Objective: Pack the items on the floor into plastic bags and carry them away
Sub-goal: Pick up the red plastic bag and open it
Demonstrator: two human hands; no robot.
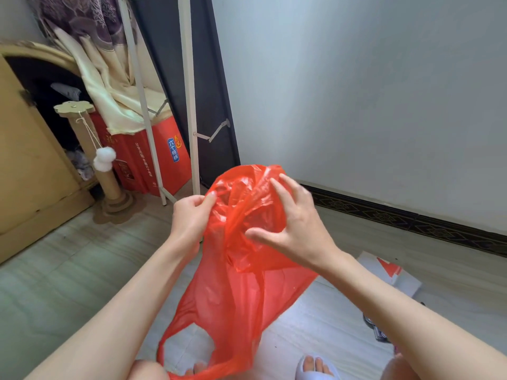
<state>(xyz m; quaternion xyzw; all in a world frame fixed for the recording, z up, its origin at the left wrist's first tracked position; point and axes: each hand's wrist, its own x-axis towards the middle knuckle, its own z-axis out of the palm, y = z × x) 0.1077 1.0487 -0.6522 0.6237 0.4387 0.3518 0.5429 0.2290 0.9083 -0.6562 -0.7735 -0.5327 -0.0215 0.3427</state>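
Bare knees and toes in pale slippers sit at the bottom edge, nearest the lens, above a grey wood-look floor. Largest of the rest is the plain white wall with a dark patterned skirting board, then a yellow wooden cabinet, a white metal frame draped with cream cloth, a red carton with printed lettering, and a cardboard scratching post with a white pompom on a string. The red plastic bag hangs in the air between both forearms, handle loops drooping toward the knees, its upper part bunched and crinkled. It looks thin, translucent, glossy and nearly weightless, so it will probably slip and cling to itself; best taken at the rim or handle loops, rubbing the layers apart to find the mouth. The left hand pinches a fold of the film between thumb and fingers. The right hand lies against the bunched plastic with fingers spread and fairly straight, a wide grip that presses, not clamps. On the floor to the right lie a flat white and red box, stiff and easy to lift by its edges, and a small dark object, mostly hidden by the right forearm.
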